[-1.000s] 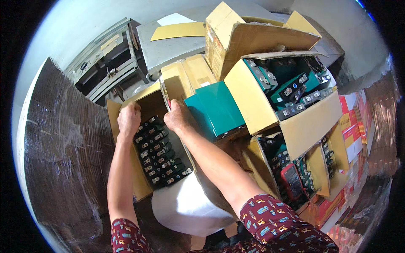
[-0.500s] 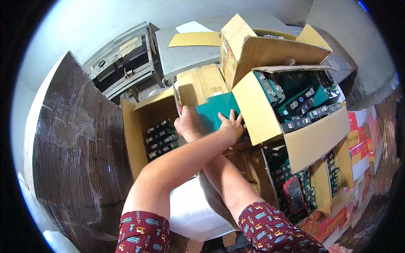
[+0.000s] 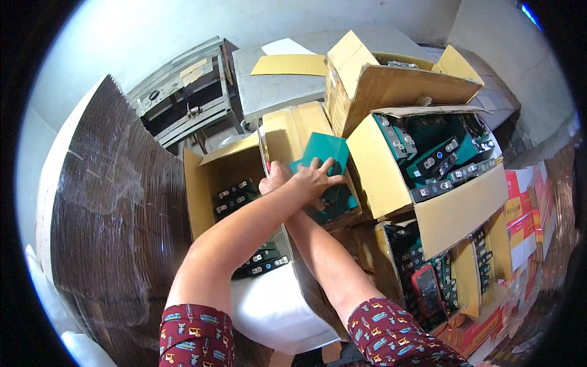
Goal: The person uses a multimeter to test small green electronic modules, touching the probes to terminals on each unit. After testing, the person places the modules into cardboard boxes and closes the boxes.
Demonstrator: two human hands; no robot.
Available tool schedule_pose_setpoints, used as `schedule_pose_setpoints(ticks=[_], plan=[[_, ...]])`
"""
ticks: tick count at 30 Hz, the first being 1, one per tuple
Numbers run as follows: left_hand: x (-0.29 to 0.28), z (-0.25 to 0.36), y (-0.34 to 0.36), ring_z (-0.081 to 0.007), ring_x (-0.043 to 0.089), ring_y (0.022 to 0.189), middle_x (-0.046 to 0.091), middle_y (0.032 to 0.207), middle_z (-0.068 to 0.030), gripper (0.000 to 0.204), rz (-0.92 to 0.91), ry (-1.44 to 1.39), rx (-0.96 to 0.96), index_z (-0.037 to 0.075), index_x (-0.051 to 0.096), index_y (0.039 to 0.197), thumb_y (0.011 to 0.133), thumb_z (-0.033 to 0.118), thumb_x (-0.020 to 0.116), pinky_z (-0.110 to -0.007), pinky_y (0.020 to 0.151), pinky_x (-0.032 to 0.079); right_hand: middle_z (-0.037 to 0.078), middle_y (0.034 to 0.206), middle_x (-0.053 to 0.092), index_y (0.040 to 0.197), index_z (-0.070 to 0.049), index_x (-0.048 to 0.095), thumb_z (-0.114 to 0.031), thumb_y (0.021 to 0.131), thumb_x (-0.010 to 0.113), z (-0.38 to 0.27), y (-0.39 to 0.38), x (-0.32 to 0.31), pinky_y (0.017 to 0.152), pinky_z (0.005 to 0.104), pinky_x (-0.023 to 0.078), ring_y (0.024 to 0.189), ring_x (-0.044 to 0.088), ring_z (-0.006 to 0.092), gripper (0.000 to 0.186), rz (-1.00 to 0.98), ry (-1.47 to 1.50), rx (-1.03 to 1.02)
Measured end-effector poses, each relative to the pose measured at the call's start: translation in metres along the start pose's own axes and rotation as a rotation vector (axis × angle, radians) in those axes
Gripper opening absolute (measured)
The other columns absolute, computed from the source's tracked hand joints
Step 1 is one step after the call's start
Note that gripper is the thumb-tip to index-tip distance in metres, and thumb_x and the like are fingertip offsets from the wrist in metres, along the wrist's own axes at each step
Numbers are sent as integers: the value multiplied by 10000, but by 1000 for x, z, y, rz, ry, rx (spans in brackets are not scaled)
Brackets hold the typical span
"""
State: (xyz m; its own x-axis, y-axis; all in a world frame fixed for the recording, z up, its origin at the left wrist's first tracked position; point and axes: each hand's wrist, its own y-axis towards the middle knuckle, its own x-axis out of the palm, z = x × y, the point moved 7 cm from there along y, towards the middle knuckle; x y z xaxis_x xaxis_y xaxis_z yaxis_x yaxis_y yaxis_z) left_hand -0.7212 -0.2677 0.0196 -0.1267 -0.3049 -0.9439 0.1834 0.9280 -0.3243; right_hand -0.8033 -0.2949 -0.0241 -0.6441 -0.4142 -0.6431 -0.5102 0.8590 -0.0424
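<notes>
My forearms cross, the left one on top. My left hand (image 3: 313, 179) rests with fingers spread on a flat, smooth teal block (image 3: 326, 151). A second teal piece (image 3: 337, 203) shows below it, partly covered by my left hand. Just to the left, my right hand (image 3: 276, 178) is closed at the edge of an open carton (image 3: 194, 202). A bit of something red (image 3: 268, 165) shows at its fingertips; its kind is hidden. In that carton stand green battery cells (image 3: 235, 196) with black tops and metal terminals, partly behind my arm.
Two open cartons with similar cells stand right, one tilted (image 3: 380, 168), one lower with a red-framed phone (image 3: 427, 287) on top. A further open carton (image 3: 416, 85) is behind. A tall plastic-wrapped stack (image 3: 116, 214) rises left. Further back are a grey table (image 3: 275, 85) and metal frame (image 3: 183, 104).
My left hand has slid leftward over the teal block. The block now sits turned, and the second teal piece shows below it. The view has shifted slightly.
</notes>
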Motion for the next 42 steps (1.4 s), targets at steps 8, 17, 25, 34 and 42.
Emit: schedule_pose_setpoints(ticks=[8, 17, 25, 34, 42], plan=[[12, -32, -4, -454, 442, 1345, 252, 1648, -172, 1229, 91, -100, -119, 466, 175, 1631, 643, 636, 885, -502, 953, 577, 262, 1116, 684, 1101, 6, 616, -124, 760, 690, -7, -6, 8, 942, 519, 511, 1072, 654, 441, 373, -35, -38, -62], [17, -44, -6, -431, 670, 1070, 511, 1371, -287, 1159, 16, 188, -68, 352, 114, 1657, 763, 371, 851, -461, 897, 607, 159, 1087, 664, 1163, -32, 585, -151, 834, 670, 14, 11, 48, 923, 463, 520, 1024, 652, 332, 360, -140, 38, -28], [-1, -71, -35, -339, 626, 1252, 578, 1390, -172, 875, 150, -78, -103, 110, 381, 1521, 759, 149, 809, -460, 1021, 558, 106, 1239, 573, 1287, -73, 512, -235, 953, 604, 9, -1, 86, 1001, 412, 483, 1165, 566, 255, 382, -190, 719, -182], [-57, -132, -25, -321, 684, 1045, 722, 1034, -91, 436, 722, -254, -47, 115, 638, 1197, 824, 257, 813, -469, 952, 520, 58, 1396, 482, 1427, -109, 430, -279, 1062, 552, 18, 27, 71, 1086, 363, 442, 1316, 476, 183, 421, -267, 1170, -259], [-13, -154, -30, -314, 706, 1050, 739, 1061, -105, 239, 620, -28, 16, 115, 687, 1093, 856, 137, 670, -443, 964, 538, 239, 1290, 582, 1385, -14, 446, -145, 918, 670, -42, -21, 25, 1034, 489, 466, 1223, 558, 419, 534, 222, 361, -482]])
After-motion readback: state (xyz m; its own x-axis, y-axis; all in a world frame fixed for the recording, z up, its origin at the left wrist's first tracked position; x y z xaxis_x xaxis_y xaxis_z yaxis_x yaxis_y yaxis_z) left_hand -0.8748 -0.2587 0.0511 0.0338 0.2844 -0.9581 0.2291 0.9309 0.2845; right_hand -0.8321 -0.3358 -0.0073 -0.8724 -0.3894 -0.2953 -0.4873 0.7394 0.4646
